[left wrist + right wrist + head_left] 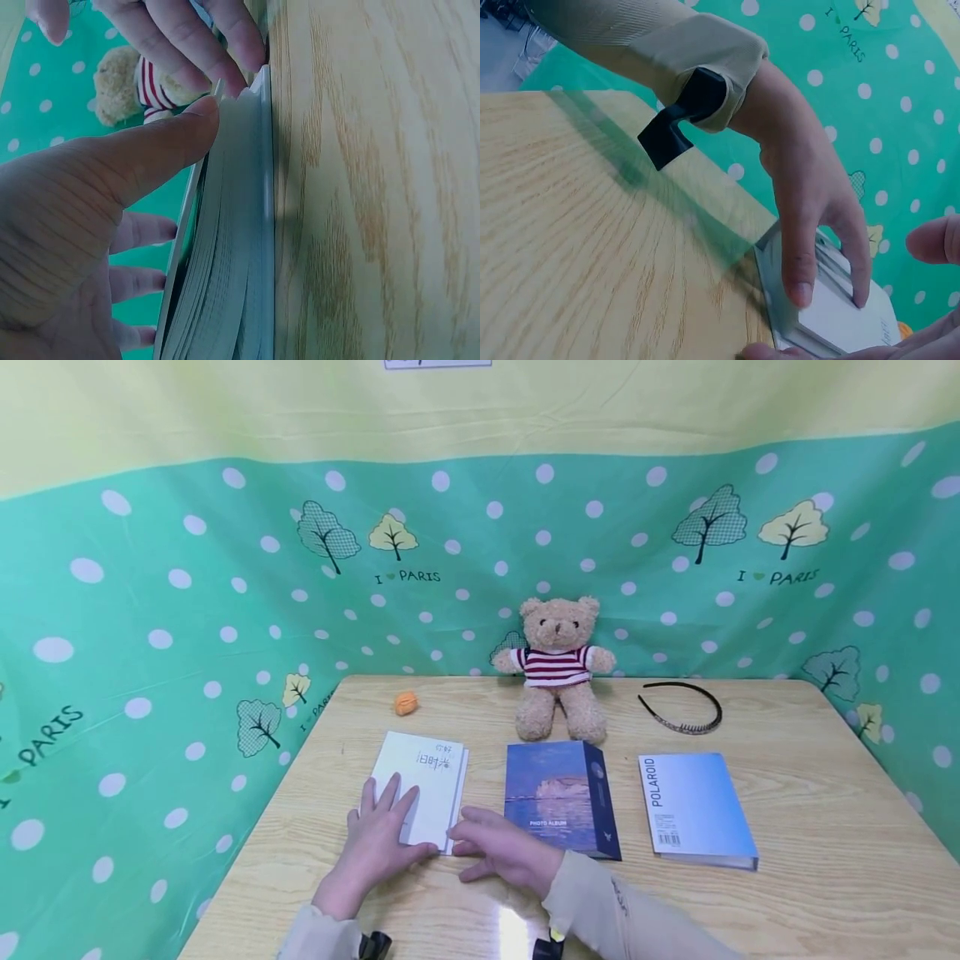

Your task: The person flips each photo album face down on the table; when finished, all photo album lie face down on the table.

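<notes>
A white book (431, 785) with dark handwritten-style characters lies flat on the table, left of centre. My left hand (378, 843) rests on its cover with spread fingers, and the thumb lies along the near edge. In the left wrist view that thumb (154, 154) touches the cover's edge, above a thick block of pages (225, 225). At the book's near right corner, my right hand (506, 847) touches the side with loosely bent fingers. Its fingertips are partly hidden behind the corner in the left wrist view.
To the right lie a photo album (551, 793) with a seaside picture and a blue-white Polaroid album (693, 806). Behind them sit a teddy bear (558, 677) in a striped shirt, a black headband (682, 727) and a small orange object (406, 702). A dotted green curtain (465, 527) borders the table.
</notes>
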`<state>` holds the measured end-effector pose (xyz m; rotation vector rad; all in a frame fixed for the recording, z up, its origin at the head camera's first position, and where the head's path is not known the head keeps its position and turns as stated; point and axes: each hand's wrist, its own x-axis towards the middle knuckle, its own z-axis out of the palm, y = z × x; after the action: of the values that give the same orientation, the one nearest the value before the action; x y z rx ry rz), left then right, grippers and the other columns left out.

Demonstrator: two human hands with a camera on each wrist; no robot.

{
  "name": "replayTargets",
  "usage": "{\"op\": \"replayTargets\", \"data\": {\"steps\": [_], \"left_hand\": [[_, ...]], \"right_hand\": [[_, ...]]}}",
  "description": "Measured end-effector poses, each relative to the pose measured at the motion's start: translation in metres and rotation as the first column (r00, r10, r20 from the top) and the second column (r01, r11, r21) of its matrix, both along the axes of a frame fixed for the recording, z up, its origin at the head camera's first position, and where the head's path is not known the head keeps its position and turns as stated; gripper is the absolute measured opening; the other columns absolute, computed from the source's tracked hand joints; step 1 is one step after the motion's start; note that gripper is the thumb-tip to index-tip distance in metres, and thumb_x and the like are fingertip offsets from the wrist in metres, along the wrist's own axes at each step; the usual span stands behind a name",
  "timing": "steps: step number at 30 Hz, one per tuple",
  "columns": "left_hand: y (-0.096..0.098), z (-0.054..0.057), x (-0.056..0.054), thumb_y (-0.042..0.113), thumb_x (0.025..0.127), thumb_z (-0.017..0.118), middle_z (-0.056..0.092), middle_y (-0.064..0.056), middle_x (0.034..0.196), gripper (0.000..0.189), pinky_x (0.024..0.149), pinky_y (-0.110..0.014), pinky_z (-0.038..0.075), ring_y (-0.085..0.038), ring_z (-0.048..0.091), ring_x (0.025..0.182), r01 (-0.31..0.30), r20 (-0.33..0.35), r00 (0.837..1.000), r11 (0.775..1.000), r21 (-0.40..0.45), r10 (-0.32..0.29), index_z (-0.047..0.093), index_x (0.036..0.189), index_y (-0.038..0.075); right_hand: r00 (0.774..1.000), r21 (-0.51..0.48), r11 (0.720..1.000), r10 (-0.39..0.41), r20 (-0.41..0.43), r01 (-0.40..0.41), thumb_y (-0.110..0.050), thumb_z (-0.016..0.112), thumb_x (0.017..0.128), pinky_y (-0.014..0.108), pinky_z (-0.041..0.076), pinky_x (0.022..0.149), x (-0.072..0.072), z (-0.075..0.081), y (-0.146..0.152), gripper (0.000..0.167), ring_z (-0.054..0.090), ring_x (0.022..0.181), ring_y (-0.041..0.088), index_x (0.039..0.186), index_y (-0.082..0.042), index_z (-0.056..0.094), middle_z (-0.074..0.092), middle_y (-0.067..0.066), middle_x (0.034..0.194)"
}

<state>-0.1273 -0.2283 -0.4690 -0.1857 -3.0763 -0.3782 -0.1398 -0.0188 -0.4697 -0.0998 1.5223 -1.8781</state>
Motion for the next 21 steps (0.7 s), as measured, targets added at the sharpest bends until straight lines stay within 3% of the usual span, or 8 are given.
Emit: {"op": "replayTargets", "data": {"steps": [3, 6, 9, 13, 17, 21], "left_hand": [[-0.0005, 0.0001, 0.0003, 0.056, 0.067, 0.082, 0.028, -0.024, 0.155, 0.094, 0.098, -0.076, 0.024, -0.055, 0.01, 0.14, -0.005, 0.008, 1.0, 1.0, 0.012, 0.005, 0.05, 0.142, 0.008], [-0.0005, 0.0004, -0.0001, 0.055, 0.067, 0.082, 0.028, -0.024, 0.155, 0.093, 0.099, -0.077, 0.023, -0.055, 0.01, 0.14, -0.007, 0.009, 1.0, 1.0, 0.025, 0.007, 0.051, 0.142, 0.008], [-0.0007, 0.0001, -0.0003, 0.055, 0.067, 0.083, 0.03, -0.024, 0.154, 0.093, 0.098, -0.076, 0.024, -0.055, 0.011, 0.14, -0.004, -0.001, 1.0, 0.999, 0.035, 0.004, 0.052, 0.14, 0.008], [-0.0013, -0.0013, 0.0004, 0.055, 0.066, 0.083, 0.029, -0.023, 0.154, 0.093, 0.099, -0.075, 0.024, -0.054, 0.011, 0.14, -0.008, -0.005, 1.0, 0.999, 0.041, 0.008, 0.052, 0.14, 0.008], [-0.0015, -0.0027, -0.0004, 0.056, 0.066, 0.083, 0.027, -0.022, 0.155, 0.094, 0.101, -0.075, 0.022, -0.053, 0.009, 0.141, -0.014, 0.003, 1.0, 0.999, 0.048, 0.014, 0.051, 0.141, 0.01], [-0.0014, -0.0028, -0.0009, 0.056, 0.066, 0.083, 0.027, -0.022, 0.155, 0.094, 0.1, -0.076, 0.021, -0.053, 0.009, 0.141, -0.017, 0.0, 1.0, 0.998, 0.053, 0.017, 0.051, 0.141, 0.01]], "right_hand": [[1.0, 0.015, 1.0, -0.013, -0.006, 0.013, -0.017, 0.062, 0.088, 0.056, 0.052, 0.085, 0.0012, 0.0001, -0.0024, 0.082, 0.047, 0.12, 0.043, 0.15, 0.011, 0.016, 0.024, 0.032, 0.151], [1.0, 0.025, 0.999, -0.027, -0.008, 0.027, -0.019, 0.062, 0.088, 0.055, 0.051, 0.085, 0.0015, 0.0025, -0.0036, 0.068, 0.049, 0.117, 0.04, 0.145, 0.006, 0.034, 0.041, 0.025, 0.14], [0.999, 0.01, 0.999, -0.051, -0.003, 0.051, -0.019, 0.061, 0.087, 0.054, 0.05, 0.086, 0.0008, 0.0036, -0.0055, 0.039, 0.05, 0.113, 0.038, 0.12, 0.001, 0.053, 0.05, 0.018, 0.125], [0.996, -0.007, 0.996, -0.089, 0.005, 0.089, -0.019, 0.061, 0.087, 0.054, 0.05, 0.087, -0.0002, 0.0031, -0.0078, 0.016, 0.052, 0.112, 0.038, 0.095, -0.008, 0.053, 0.053, 0.02, 0.117], [0.991, -0.013, 0.992, -0.126, 0.035, 0.126, -0.019, 0.062, 0.087, 0.051, 0.052, 0.084, -0.0008, 0.0035, -0.0081, 0.015, 0.053, 0.106, 0.036, 0.092, -0.008, 0.053, 0.051, 0.022, 0.115], [0.986, -0.017, 0.987, -0.157, 0.062, 0.159, -0.019, 0.061, 0.087, 0.049, 0.054, 0.08, -0.002, 0.0049, -0.0072, 0.022, 0.055, 0.099, 0.035, 0.102, -0.004, 0.055, 0.048, 0.025, 0.12]]}}
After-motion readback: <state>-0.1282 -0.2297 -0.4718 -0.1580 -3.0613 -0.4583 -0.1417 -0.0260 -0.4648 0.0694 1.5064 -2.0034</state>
